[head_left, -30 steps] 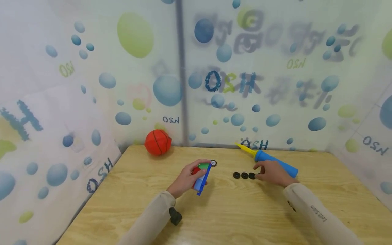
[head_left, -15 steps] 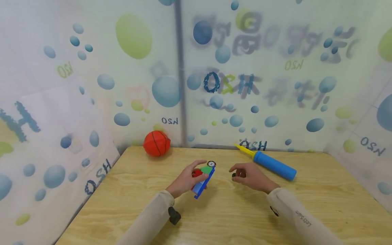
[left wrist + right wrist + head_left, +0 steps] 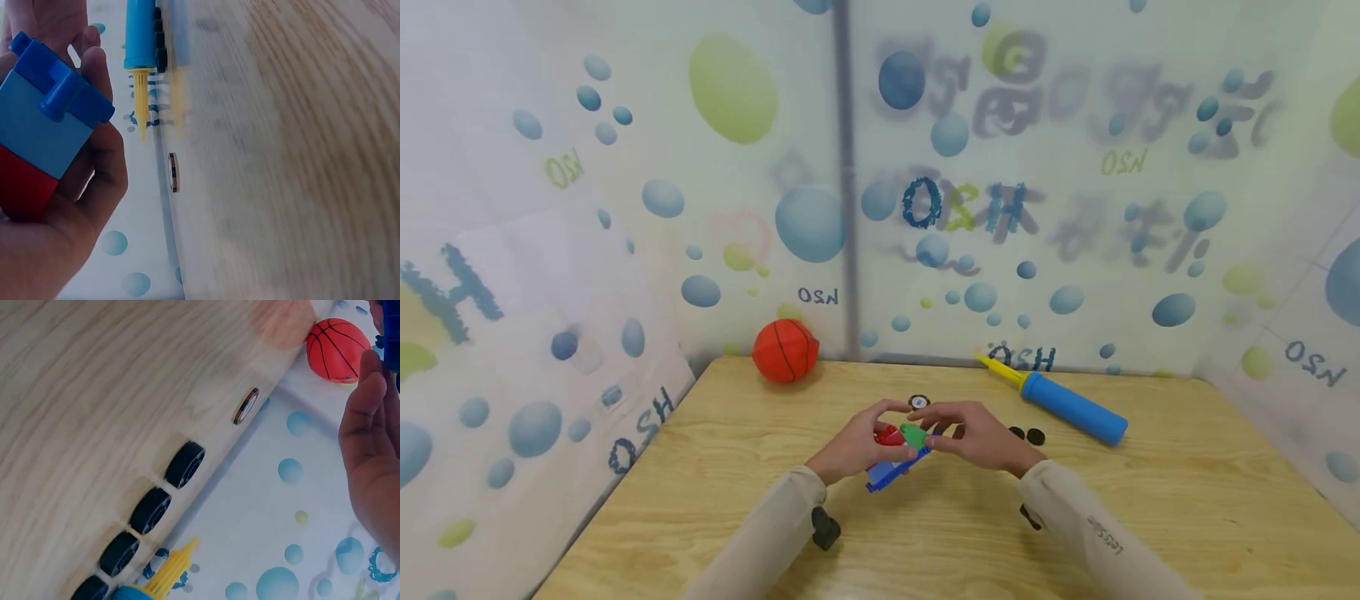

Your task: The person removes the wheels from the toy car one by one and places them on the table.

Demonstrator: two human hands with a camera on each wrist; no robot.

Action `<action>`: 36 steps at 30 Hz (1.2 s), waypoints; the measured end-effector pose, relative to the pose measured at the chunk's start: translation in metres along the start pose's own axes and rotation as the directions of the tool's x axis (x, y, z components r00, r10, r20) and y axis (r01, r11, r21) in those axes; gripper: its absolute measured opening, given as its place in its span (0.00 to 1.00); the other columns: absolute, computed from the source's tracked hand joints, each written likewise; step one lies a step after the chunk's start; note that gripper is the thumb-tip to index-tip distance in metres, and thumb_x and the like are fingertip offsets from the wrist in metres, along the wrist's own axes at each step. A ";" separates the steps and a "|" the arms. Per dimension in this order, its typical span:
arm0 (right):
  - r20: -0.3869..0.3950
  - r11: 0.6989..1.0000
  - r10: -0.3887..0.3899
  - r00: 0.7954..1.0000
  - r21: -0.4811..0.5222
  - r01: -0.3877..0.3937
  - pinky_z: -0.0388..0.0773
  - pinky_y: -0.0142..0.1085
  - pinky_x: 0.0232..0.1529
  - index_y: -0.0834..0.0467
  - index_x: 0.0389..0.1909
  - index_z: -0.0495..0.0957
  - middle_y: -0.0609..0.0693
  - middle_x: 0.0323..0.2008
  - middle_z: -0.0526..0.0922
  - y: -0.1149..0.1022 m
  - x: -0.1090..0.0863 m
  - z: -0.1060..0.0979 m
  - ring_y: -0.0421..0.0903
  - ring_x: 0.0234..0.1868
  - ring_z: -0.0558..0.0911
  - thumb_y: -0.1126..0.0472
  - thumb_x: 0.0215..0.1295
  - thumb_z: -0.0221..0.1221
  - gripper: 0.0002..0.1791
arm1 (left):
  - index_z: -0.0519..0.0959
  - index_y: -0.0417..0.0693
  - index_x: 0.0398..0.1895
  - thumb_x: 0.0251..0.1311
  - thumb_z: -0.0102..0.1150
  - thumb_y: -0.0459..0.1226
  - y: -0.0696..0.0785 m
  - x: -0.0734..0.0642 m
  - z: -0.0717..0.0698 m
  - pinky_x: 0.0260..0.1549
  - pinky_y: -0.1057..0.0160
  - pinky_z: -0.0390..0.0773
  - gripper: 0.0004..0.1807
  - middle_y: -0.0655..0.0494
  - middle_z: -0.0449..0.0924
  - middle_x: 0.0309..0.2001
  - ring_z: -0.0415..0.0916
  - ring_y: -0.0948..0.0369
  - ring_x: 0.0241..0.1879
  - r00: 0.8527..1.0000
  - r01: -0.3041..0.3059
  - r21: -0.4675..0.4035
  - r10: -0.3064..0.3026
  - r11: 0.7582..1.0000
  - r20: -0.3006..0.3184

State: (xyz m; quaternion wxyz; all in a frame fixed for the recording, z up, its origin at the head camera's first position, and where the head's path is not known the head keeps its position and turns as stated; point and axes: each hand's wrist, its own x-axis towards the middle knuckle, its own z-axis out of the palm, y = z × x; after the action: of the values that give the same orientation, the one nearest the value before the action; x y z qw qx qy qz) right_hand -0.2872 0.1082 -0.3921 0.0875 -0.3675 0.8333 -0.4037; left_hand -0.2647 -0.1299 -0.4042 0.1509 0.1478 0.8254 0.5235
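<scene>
A toy car [image 3: 895, 468] with a blue base and red, light-blue and green blocks is held over the table. My left hand [image 3: 850, 446] grips it from the left, thumb along its near side. My right hand [image 3: 977, 433] is at its far right end, curled fingers and thumb at the green block [image 3: 914, 436]. In the left wrist view blue pegs [image 3: 57, 100] stick out of the base. Black wheels [image 3: 150, 510] stand in a row on the table in the right wrist view; in the head view my right hand hides part of the row.
On the wooden table [image 3: 775, 533] a small dark-rimmed disc [image 3: 918, 402] with a white centre lies just beyond my hands. A red ball [image 3: 786, 352] sits at the back left. At the back right lies a blue and yellow hand pump [image 3: 1075, 406]. Patterned sheeting [image 3: 737, 208] rises behind.
My right hand has moved left from the wheels and the pump to the toy car. My left hand has stayed about in place, turning the car so its right end faces my right hand.
</scene>
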 end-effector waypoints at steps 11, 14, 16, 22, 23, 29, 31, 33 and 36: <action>0.065 0.999 -0.015 0.998 0.034 0.013 0.82 0.34 0.44 0.51 0.60 0.80 0.51 0.50 0.86 -0.002 0.002 0.004 0.42 0.44 0.82 0.58 0.69 0.62 0.19 | 0.64 0.56 0.72 0.57 0.72 0.45 0.000 0.000 0.000 0.43 0.56 0.84 0.40 0.44 0.81 0.52 0.81 0.56 0.42 0.999 -0.024 0.038 0.022 0.999 0.045; 0.085 0.998 -0.008 0.996 0.061 0.003 0.83 0.34 0.41 0.52 0.60 0.80 0.53 0.51 0.86 0.001 -0.001 0.004 0.42 0.41 0.81 0.60 0.70 0.61 0.18 | 0.65 0.56 0.71 0.59 0.70 0.45 -0.004 0.001 0.003 0.43 0.57 0.85 0.38 0.44 0.81 0.52 0.81 0.57 0.44 0.996 -0.055 0.050 0.051 0.997 0.079; 0.084 0.997 -0.004 0.996 0.080 -0.003 0.84 0.36 0.40 0.53 0.59 0.80 0.55 0.53 0.85 0.002 -0.004 0.004 0.43 0.40 0.82 0.61 0.70 0.61 0.18 | 0.66 0.56 0.70 0.60 0.69 0.46 -0.006 0.002 0.004 0.44 0.56 0.85 0.36 0.45 0.80 0.54 0.81 0.55 0.48 0.994 -0.071 0.060 0.065 0.996 0.092; 0.022 0.997 0.037 0.999 0.072 -0.039 0.85 0.40 0.35 0.52 0.58 0.81 0.57 0.54 0.84 0.006 -0.014 -0.006 0.45 0.40 0.84 0.62 0.70 0.61 0.17 | 0.69 0.56 0.68 0.61 0.68 0.44 -0.008 -0.001 0.000 0.53 0.50 0.83 0.32 0.47 0.80 0.58 0.78 0.51 0.57 0.995 -0.090 0.044 0.089 0.995 0.038; 0.010 0.997 0.048 0.999 0.067 -0.049 0.85 0.39 0.35 0.52 0.59 0.81 0.58 0.55 0.84 0.007 -0.015 -0.008 0.45 0.40 0.85 0.62 0.70 0.61 0.18 | 0.70 0.55 0.68 0.61 0.68 0.43 -0.009 -0.001 -0.001 0.54 0.49 0.82 0.31 0.48 0.80 0.57 0.79 0.51 0.57 0.995 -0.096 0.029 0.095 0.995 0.021; -0.028 0.987 0.109 0.994 0.118 -0.105 0.86 0.42 0.38 0.54 0.62 0.79 0.63 0.60 0.80 0.013 -0.023 -0.014 0.52 0.47 0.88 0.63 0.70 0.61 0.20 | 0.75 0.51 0.63 0.61 0.69 0.41 -0.013 -0.002 -0.006 0.57 0.52 0.82 0.27 0.49 0.81 0.58 0.83 0.53 0.53 0.987 -0.154 -0.033 0.152 0.988 -0.057; -0.040 0.987 0.114 0.993 0.122 -0.109 0.86 0.45 0.38 0.55 0.62 0.79 0.64 0.60 0.80 0.014 -0.024 -0.014 0.52 0.47 0.88 0.62 0.70 0.61 0.20 | 0.76 0.49 0.62 0.62 0.68 0.41 -0.013 -0.001 -0.007 0.56 0.54 0.82 0.25 0.50 0.81 0.58 0.82 0.55 0.52 0.983 -0.173 -0.033 0.170 0.984 -0.070; -0.056 0.989 0.110 0.992 0.108 -0.104 0.87 0.46 0.41 0.54 0.62 0.79 0.64 0.60 0.80 0.014 -0.025 -0.014 0.51 0.46 0.88 0.62 0.70 0.61 0.20 | 0.77 0.48 0.60 0.62 0.68 0.40 -0.013 -0.001 -0.007 0.55 0.55 0.83 0.24 0.49 0.81 0.59 0.82 0.56 0.51 0.980 -0.186 -0.035 0.183 0.982 -0.075; -0.090 0.994 0.099 0.991 0.060 -0.094 0.87 0.41 0.45 0.52 0.61 0.80 0.61 0.60 0.82 0.013 -0.025 -0.012 0.49 0.47 0.88 0.61 0.69 0.62 0.20 | 0.78 0.50 0.59 0.63 0.67 0.39 -0.013 -0.002 -0.006 0.53 0.56 0.84 0.21 0.49 0.81 0.59 0.83 0.56 0.49 0.978 -0.193 -0.039 0.189 0.980 -0.086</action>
State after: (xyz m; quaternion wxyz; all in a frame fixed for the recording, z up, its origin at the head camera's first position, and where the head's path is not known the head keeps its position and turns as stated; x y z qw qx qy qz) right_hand -0.2815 0.1377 -0.3974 0.0783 -0.3049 0.8417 -0.4387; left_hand -0.2660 -0.1408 -0.4129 0.0693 0.2012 0.8002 0.5607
